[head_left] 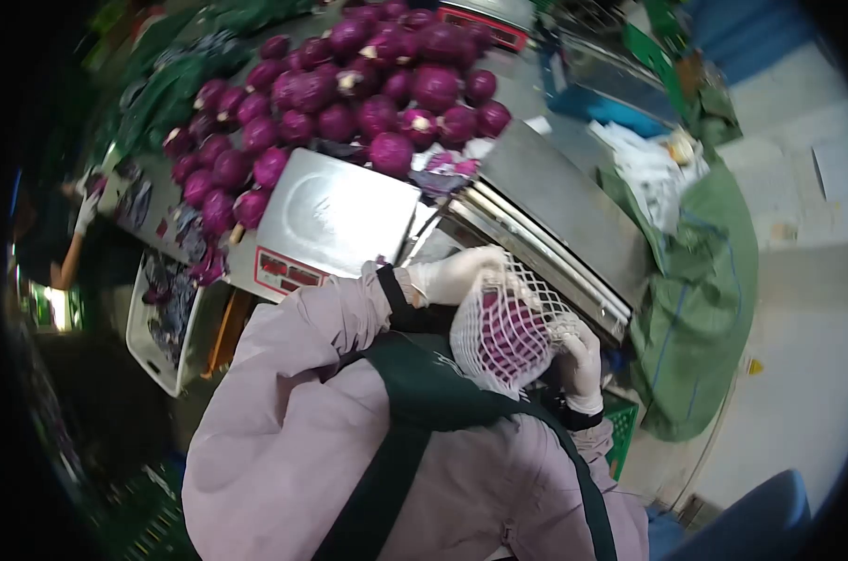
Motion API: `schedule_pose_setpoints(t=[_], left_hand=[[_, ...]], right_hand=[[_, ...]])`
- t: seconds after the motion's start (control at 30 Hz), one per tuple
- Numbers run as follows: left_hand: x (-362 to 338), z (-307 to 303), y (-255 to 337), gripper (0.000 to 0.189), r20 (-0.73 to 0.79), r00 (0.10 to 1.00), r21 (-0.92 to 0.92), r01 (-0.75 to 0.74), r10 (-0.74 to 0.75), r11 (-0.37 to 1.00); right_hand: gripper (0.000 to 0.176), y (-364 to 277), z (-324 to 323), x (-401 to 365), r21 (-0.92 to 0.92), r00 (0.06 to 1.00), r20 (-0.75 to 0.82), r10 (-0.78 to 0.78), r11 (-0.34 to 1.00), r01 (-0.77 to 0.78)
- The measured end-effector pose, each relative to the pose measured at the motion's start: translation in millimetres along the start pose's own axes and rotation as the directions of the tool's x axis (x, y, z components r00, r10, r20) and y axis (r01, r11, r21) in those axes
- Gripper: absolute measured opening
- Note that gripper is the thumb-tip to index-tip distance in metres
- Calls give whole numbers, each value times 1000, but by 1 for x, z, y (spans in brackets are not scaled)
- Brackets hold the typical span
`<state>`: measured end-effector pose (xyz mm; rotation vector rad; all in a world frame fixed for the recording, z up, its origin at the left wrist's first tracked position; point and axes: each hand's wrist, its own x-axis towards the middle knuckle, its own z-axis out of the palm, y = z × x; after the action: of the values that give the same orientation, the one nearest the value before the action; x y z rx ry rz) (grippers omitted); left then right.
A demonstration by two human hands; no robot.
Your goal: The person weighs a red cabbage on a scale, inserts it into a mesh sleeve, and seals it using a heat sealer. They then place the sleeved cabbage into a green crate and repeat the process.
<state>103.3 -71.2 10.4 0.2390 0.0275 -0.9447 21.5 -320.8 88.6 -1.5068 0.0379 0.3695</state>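
Observation:
Close to my chest is a red cabbage (514,329), mostly covered by a white foam net sleeve (474,340). My left hand (458,277), in a white glove, grips the net's upper edge, its fingertips partly behind the mesh. On the other side my right hand (581,359), also gloved, has its fingers closed on the net beside the cabbage. The purple leaves show through the stretched mesh.
Many bare red cabbages (335,93) are heaped on the table behind a metal-topped scale (340,210). A steel box-like device (569,201) stands beyond my hands. A green sack (695,309) lies right; a white crate (141,329) holds leaves. Another person's arm (73,245) is far left.

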Motion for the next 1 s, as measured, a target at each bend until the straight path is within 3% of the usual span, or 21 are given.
schedule_pose_setpoints(t=[0.07, 0.13, 0.17, 0.2, 0.27, 0.3, 0.33, 0.4, 0.47, 0.5, 0.53, 0.6, 0.67, 0.7, 0.73, 0.8, 0.83, 0.87, 0.93, 0.97, 1.0], left_hand=[[21, -36, -9, 32, -19, 994, -10, 105, -105, 994], [22, -10, -8, 54, 52, 984, 107, 163, -169, 981], [24, -11, -12, 54, 55, 981, 60, 184, -188, 981], [25, -11, -15, 55, 57, 978, 8, 202, -202, 979], [28, -12, -21, 55, 19, 971, 50, 238, -239, 970], [28, -12, -25, 56, -17, 965, 91, 262, -262, 961], [27, -9, -27, 56, -22, 962, 94, 272, -271, 958], [26, -4, -28, 53, -53, 983, 91, 179, -174, 980], [26, -22, -26, 52, -27, 974, 83, 226, -225, 971], [23, -20, -26, 53, -8, 983, 112, 185, -186, 976], [19, -14, -26, 54, 15, 989, 141, 143, -147, 980], [12, -1, -23, 56, 113, 968, 165, 205, -225, 965], [10, -7, -34, 51, 75, 989, 373, 92, -128, 923], [10, 15, -32, 42, 105, 992, 478, 14, -73, 878], [8, 38, -28, 33, 90, 996, 604, -58, 4, 795], [19, 57, -21, 28, 188, 976, 588, -199, 107, 784], [17, 71, -17, 26, 112, 984, 606, -179, 139, 775], [29, 86, -15, 25, 255, 939, 677, -343, 230, 651], [49, 117, -15, 19, 155, 981, 685, -193, 118, 703], [64, 130, -5, 15, 136, 981, 803, -192, 141, 564], [77, 137, 5, 13, -23, 968, 941, -64, 251, 333]], right_hand=[[24, -19, -12, -8, 23, 996, 85, 8, 1000, -10], [23, -19, -27, -8, 345, 955, 293, -46, 937, -61], [18, -27, -31, -8, 328, 910, 415, 19, 929, -169], [16, -43, -27, -7, 222, 863, 472, 181, 923, -315], [20, -71, -13, 2, -104, 735, 563, 378, 915, -390], [27, -71, -4, 6, 5, 744, 588, 318, 918, -397], [22, -70, 0, 13, 60, 807, 540, 241, 945, -322], [17, -34, -6, 49, 412, 920, 358, -158, 911, -4], [18, -15, -16, 69, 199, 991, 23, -131, 972, 124], [18, -15, -14, 69, 561, 988, 79, 136, 813, -157], [20, 20, -35, 74, 491, 977, 70, 202, 845, -210], [17, 51, -53, 51, 65, 987, 124, 99, 992, -108], [13, 77, -49, 26, 171, 945, 81, 318, 929, -327], [12, 61, -37, 10, 258, 939, 54, 339, 904, -341], [18, 82, -46, 0, 289, 953, 104, 284, 909, -302], [37, 65, -27, -15, 288, 983, -1, 181, 942, -173], [60, 60, -27, -19, 526, 961, 131, 242, 805, -275], [77, 61, -29, -28, 714, 921, 364, 137, 594, -371], [85, 61, -31, -24, 705, 942, 334, 20, 658, -264], [86, 59, -32, -20, 712, 968, 242, 60, 668, -219], [87, 52, -36, -11, 709, 984, 151, 95, 683, -175]])
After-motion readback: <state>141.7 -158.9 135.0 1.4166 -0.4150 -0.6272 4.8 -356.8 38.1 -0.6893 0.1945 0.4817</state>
